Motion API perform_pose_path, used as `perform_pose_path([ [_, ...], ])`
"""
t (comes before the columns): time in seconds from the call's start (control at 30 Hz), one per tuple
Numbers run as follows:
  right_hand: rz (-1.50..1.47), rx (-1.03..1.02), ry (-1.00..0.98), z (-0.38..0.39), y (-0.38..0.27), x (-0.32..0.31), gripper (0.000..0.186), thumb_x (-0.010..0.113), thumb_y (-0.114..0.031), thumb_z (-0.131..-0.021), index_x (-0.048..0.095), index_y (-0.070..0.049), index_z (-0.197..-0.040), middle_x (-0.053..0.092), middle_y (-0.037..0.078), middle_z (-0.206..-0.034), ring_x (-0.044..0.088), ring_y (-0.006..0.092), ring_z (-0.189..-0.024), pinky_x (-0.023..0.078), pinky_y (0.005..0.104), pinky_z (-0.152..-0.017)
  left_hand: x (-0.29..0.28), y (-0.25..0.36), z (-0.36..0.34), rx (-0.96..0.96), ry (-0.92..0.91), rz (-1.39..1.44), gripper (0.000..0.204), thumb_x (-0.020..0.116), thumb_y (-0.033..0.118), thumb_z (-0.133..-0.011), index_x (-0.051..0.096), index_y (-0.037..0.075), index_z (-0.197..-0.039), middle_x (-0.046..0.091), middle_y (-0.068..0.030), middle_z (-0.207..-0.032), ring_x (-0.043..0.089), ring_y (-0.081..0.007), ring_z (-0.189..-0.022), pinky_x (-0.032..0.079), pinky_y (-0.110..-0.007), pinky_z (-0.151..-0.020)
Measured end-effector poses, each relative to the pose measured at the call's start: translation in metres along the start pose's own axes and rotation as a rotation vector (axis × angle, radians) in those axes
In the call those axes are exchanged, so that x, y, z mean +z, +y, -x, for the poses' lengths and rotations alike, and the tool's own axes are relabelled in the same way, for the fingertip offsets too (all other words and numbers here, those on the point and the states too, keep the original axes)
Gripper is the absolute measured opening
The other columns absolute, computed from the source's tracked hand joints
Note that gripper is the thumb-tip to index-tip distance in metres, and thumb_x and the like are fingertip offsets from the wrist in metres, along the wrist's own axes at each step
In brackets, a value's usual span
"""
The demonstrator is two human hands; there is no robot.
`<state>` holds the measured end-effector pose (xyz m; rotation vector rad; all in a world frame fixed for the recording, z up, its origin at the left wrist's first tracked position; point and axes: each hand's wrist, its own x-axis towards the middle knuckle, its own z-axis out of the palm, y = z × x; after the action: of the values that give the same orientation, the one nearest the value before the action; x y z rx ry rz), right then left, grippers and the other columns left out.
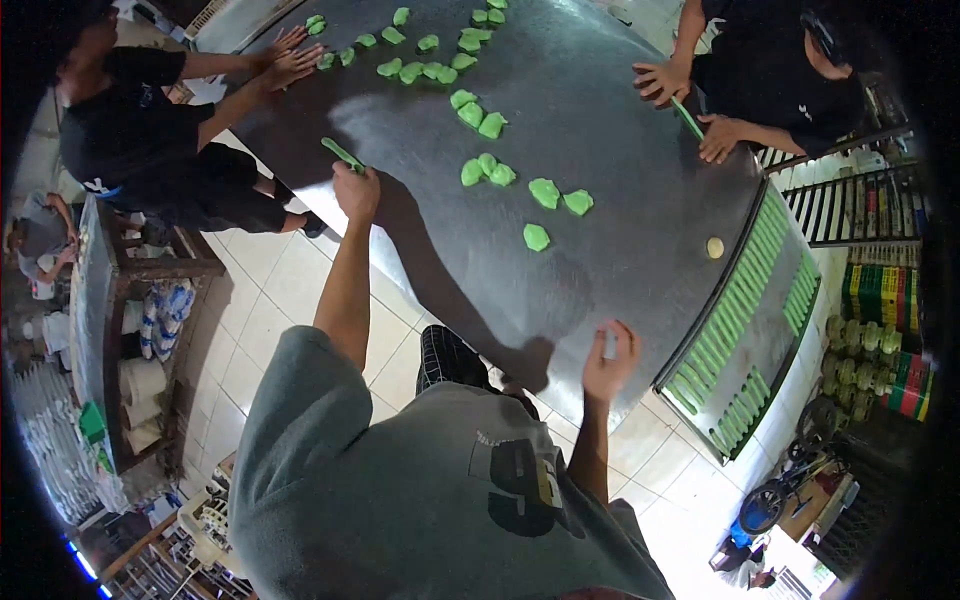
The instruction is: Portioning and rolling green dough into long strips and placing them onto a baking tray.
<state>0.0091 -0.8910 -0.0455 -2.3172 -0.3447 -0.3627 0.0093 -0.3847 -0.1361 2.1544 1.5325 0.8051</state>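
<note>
My left hand (357, 192) is raised over the left edge of the metal table (620, 200). Its fingers are closed around a strip of green dough (343, 153), one end of which sticks out up and to the left. Over the near edge of the table is my right hand (612, 362), slightly blurred, with thumb and fingers apart and nothing visible in it. Several flattened green dough pieces lie across the tabletop; the nearest dough piece (536, 237) sits between my two hands.
At the right table edge rests a tray (765, 315) with rows of green dough sticks. A pale round disc (715, 247) lies near it. One co-worker's hands (285, 62) press at far left; another co-worker's hands (718, 138) handle a green strip at far right.
</note>
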Motion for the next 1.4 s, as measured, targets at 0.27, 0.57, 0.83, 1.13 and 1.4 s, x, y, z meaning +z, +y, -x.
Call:
perform_pose_path([
  [0.27,-0.254,-0.011,-0.279,-0.013,-0.103,0.068,0.066,0.082,-0.02,-0.076,0.054,-0.008,-0.135,0.051,0.019,-0.131,0.05,0.0346,-0.12,0.045,0.0437,-0.097,-0.097,0.09,0.094,0.166,-0.705,0.635,0.016,0.063,0.007,-0.086,0.054,0.002,-0.099,0.057,-0.0051,-0.08,0.053,-0.0117,-0.073,0.045,-0.028,-0.068],
  [0.57,-0.396,0.3,-0.069,0.015,0.02,-0.03,0.034,0.076,-0.004,-0.078,0.062,-0.002,-0.109,0.067,0.011,-0.095,0.064,0.0248,-0.087,0.05,0.0365,-0.077,-0.172,0.188,0.325,0.172,-1.815,0.786,0.014,0.057,-0.004,-0.092,0.053,0.004,-0.103,0.054,0.0007,-0.091,0.052,-0.0059,-0.08,0.042,-0.02,-0.07],
  [0.83,-0.569,0.457,-0.57,0.063,0.18,-0.235,0.04,0.079,-0.021,-0.081,0.064,-0.004,-0.114,0.069,0.01,-0.091,0.065,0.0211,-0.086,0.05,0.0352,-0.08,-0.097,0.279,0.473,0.439,-1.918,0.553,0.011,0.06,0.002,-0.093,0.055,0.002,-0.103,0.058,-0.0009,-0.088,0.055,-0.0068,-0.08,0.045,-0.023,-0.071],
  [1.13,-0.07,0.59,-0.161,-0.016,0.371,-0.38,0.029,0.082,-0.014,-0.075,0.071,-0.007,-0.1,0.069,0.011,-0.091,0.066,0.0244,-0.078,0.051,0.0359,-0.07,0.008,0.413,0.661,0.637,-1.778,0.599,0.021,0.067,0.006,-0.089,0.058,0.003,-0.108,0.064,-0.0032,-0.094,0.061,-0.0105,-0.083,0.051,-0.026,-0.074],
  [1.4,0.384,0.265,-0.056,-0.091,0.481,-0.423,0.024,0.074,-0.021,-0.08,0.069,-0.015,-0.103,0.07,0.008,-0.1,0.064,0.0281,-0.098,0.046,0.0411,-0.087,0.106,0.501,0.763,1.052,-1.421,0.598,0.022,0.069,0.009,-0.09,0.066,0.004,-0.111,0.066,-0.0111,-0.095,0.068,-0.0217,-0.084,0.053,-0.034,-0.073],
])
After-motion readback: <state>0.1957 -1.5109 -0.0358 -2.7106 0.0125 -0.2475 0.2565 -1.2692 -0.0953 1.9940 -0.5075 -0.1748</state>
